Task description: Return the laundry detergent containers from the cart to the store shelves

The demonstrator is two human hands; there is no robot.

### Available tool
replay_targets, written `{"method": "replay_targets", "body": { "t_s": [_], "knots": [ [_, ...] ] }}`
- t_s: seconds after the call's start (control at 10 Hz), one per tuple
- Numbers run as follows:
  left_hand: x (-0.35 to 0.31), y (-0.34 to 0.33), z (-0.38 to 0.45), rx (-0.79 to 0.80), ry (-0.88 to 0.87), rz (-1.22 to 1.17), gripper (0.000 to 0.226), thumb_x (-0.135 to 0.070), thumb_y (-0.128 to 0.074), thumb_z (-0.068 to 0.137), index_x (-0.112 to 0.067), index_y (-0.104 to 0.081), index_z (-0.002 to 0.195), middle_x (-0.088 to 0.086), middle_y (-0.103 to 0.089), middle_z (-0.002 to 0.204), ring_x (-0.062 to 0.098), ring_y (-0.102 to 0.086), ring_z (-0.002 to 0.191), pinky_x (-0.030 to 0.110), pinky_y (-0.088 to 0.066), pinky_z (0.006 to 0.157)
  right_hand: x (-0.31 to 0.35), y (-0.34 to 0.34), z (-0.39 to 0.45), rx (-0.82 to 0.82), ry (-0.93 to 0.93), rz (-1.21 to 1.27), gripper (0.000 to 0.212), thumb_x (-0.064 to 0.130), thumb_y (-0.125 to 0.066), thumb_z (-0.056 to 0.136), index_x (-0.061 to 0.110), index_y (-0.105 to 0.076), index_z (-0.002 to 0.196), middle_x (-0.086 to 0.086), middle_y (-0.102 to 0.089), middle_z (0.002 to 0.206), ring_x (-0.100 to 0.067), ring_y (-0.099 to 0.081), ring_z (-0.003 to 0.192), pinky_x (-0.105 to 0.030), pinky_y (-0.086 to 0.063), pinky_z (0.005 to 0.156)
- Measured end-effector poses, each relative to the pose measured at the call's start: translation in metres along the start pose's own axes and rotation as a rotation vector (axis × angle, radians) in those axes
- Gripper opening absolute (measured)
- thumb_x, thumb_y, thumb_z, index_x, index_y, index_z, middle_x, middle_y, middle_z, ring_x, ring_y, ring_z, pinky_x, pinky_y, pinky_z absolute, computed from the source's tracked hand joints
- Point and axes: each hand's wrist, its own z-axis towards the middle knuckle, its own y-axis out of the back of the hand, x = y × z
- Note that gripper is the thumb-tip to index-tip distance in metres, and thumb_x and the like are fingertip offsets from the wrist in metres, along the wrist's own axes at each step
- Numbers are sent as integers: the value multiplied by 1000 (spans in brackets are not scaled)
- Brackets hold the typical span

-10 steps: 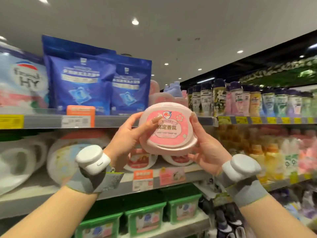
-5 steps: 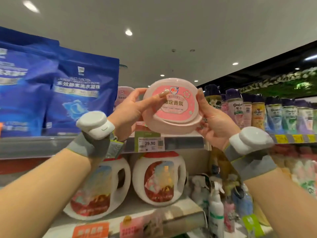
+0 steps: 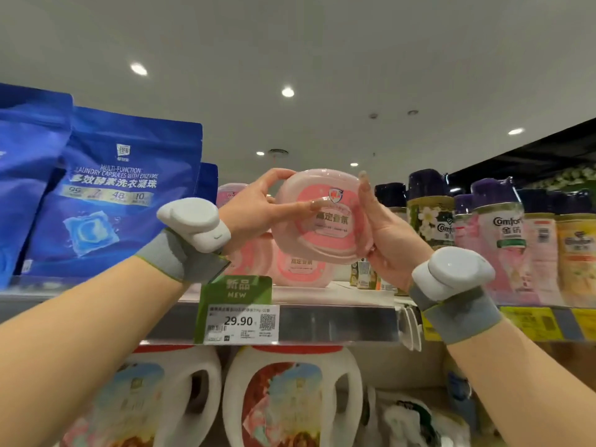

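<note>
Pink tubs (image 3: 298,269) behind held tub (image 3: 322,217).

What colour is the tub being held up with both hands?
Pale pink tub with a deeper pink label, seen in the head view.

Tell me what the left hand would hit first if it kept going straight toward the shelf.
Probably the pink tubs already standing on the shelf, just behind the left hand and its held pink tub; depth is unclear.
</note>
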Motion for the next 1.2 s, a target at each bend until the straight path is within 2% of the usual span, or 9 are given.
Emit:
{"method": "replay_targets", "body": {
  "t_s": [0.1, 0.3, 0.5, 0.6, 0.7, 0.8, 0.9, 1.1, 1.2],
  "knots": [
    [5, -2, 10, -18, -32, 225, 78, -55, -78, 55, -35, -47, 125, 2, -75, 94, 14, -73, 81, 29, -56, 69, -13, 6, 14, 10, -22, 8, 77, 57, -63, 70, 11, -52, 131, -13, -69, 116, -29, -68, 105, -49, -54, 93],
    [9, 7, 20, 102, -14, 504, 87, -66, -79, 44, -46, -48, 123, -7, -73, 93, 10, -73, 81, 36, -61, 74, -28, 15, 25, 36, -76, -61, 91, 53, -77, 54, 9, -51, 129, -13, -68, 117, -29, -68, 104, -47, -56, 90],
    [10, 2, 30, 212, 18, 772, 66, -57, -78, 66, -45, -50, 124, -15, -68, 98, 7, -67, 87, 29, -56, 76, -38, 24, 21, 66, -79, -86, 64, 40, -72, 61, 23, -52, 119, -6, -67, 112, -23, -68, 97, -34, -59, 74],
    [10, -1, 34, 266, 35, 880, 62, -56, -76, 70, -41, -50, 124, -21, -63, 89, -3, -60, 82, 18, -45, 63, -43, 25, 22, 78, -99, -94, 52, 37, -73, 62, 27, -53, 109, -5, -67, 111, -20, -69, 94, -30, -60, 68],
    [12, -2, 35, 274, 35, 932, 63, -57, -74, 70, -39, -51, 125, -23, -59, 86, -2, -59, 83, 18, -42, 61, -42, 24, 23, 105, -111, -122, 48, 37, -72, 63, 27, -53, 105, -5, -66, 111, -19, -68, 95, -29, -59, 68],
    [12, -1, 33, 261, 36, 956, 66, -58, -75, 68, -41, -51, 128, -20, -62, 97, 11, -62, 100, 22, -45, 68, -40, 25, 23, 123, -118, -169, 49, 36, -74, 61, 28, -53, 104, -4, -66, 110, -20, -67, 97, -31, -57, 71],
    [15, 1, 27, 179, -19, 974, 68, -57, -79, 66, -42, -53, 128, -15, -61, 115, 12, -56, 111, 29, -47, 85, -41, 27, 23, 105, -86, -285, 67, 31, -80, 58, 30, -51, 119, 1, -66, 110, -18, -66, 99, -35, -57, 82],
    [21, 3, 13, 108, -31, 928, 77, -56, -78, 67, -48, -45, 136, -11, -59, 128, 15, -55, 115, 40, -48, 97, -37, 22, 19, 124, -7, -458, 54, 26, -77, 74, 38, -50, 120, 12, -65, 102, -1, -64, 87, -16, -54, 66],
    [18, -2, 11, 63, -54, 935, 81, -52, -75, 73, -40, -38, 144, -12, -50, 143, 15, -45, 130, 34, -38, 107, -36, 20, 15, 29, 21, -586, 91, 42, -76, 66, 30, -36, 146, 7, -61, 123, -9, -62, 106, -28, -53, 88]
  ]
}}
